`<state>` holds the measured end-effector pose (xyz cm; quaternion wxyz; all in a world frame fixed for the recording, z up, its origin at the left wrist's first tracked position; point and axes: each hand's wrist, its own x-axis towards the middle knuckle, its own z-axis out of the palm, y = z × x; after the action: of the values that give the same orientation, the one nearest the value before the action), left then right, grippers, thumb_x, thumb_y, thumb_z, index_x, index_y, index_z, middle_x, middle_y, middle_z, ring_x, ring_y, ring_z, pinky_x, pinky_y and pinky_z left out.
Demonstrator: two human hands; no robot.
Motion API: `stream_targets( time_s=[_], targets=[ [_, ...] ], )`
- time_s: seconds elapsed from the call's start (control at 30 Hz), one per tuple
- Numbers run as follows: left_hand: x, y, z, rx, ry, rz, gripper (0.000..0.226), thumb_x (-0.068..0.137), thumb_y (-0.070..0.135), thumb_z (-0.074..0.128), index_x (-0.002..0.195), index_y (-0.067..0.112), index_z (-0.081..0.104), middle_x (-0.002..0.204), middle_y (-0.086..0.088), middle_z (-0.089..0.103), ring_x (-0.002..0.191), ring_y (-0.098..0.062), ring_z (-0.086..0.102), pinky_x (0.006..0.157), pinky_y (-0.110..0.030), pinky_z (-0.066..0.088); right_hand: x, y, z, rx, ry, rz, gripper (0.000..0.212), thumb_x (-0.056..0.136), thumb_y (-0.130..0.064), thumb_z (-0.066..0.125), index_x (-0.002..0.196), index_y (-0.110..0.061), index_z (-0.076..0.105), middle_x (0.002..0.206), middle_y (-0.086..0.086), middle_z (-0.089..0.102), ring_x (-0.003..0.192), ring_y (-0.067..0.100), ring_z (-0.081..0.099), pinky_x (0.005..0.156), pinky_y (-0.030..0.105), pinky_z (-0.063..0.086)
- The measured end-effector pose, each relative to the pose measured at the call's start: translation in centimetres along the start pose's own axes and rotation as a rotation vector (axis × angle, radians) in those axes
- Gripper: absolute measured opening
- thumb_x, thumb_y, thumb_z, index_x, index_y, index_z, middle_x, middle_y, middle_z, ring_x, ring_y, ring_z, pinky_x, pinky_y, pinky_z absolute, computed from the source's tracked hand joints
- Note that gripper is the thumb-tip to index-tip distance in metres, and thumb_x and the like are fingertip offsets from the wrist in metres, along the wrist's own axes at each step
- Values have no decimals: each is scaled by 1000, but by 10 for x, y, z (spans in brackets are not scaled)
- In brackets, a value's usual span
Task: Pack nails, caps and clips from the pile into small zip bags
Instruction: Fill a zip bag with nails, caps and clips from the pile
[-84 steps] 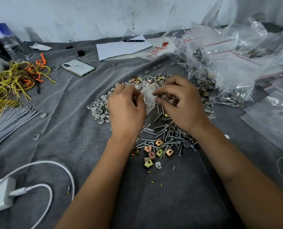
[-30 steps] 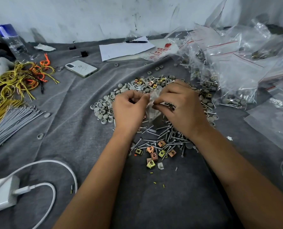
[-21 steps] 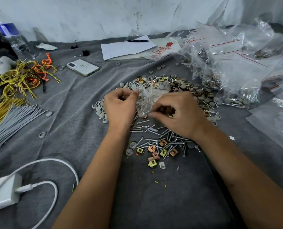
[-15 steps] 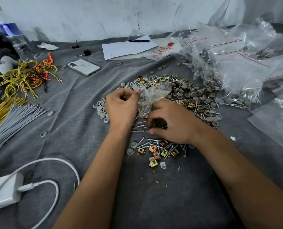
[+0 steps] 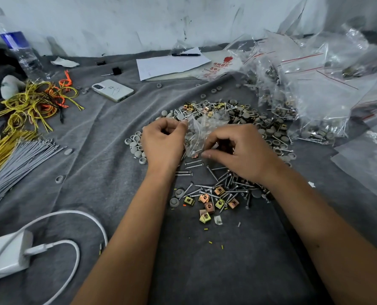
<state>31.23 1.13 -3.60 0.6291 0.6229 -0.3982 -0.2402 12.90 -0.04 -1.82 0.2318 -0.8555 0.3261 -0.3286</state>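
The left hand [image 5: 161, 144] has its fingers curled tight, pinching the left edge of a small zip bag [image 5: 201, 134] above the pile [image 5: 238, 119]. The right hand [image 5: 240, 153] has curled fingers at the bag's lower right; what they pinch is hidden.

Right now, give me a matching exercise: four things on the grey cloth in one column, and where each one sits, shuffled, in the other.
Things:
1. phone
2. pen
3. charger
4. small zip bag

Places:
A. near left corner
B. between the left hand and right hand
C. on the white paper
D. right of the yellow wires

Pairs: 1-D, 2-C, 3-A, 4-B
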Motion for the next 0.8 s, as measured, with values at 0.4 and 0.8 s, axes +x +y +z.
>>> stream_targets(
  time_s=[0.4,0.8],
  targets=[
    [-8,7,3,71,-50,65,18,88,17,78,71,12,72,59,2,63,54,-8,53,55,-26,43,-2,-1,-5,132,240,-20,17,90,-6,76,107,-9,73,93,-4,76,86,2,73,79,20,58],
    [-24,17,12,106,-208,114,16,91,15,77,76,9,74,69,-10,71,59,-13,59,57,-32,48,0,-4,-4,-175,396,-143,13,82,-14,87,90,-9,78,88,-2,75,79,2,65,79,7,46]
  ],
)
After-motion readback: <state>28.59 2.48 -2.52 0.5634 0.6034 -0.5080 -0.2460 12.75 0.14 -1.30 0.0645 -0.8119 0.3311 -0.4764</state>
